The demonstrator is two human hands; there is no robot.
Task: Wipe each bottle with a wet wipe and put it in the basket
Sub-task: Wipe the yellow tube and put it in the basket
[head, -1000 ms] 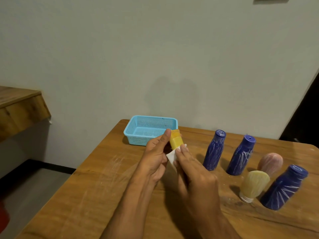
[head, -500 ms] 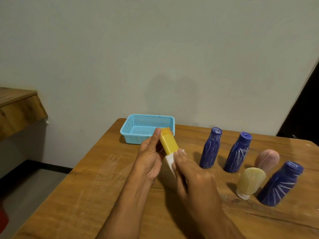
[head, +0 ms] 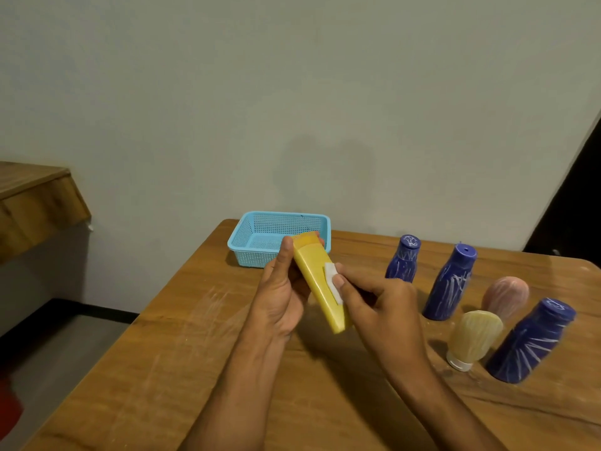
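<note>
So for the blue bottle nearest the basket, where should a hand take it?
Round the narrower waist of the blue bottle, just under the cap, coming from the front or above: it stands upright, and its front and left side are clear, while another bottle stands to its right.
</note>
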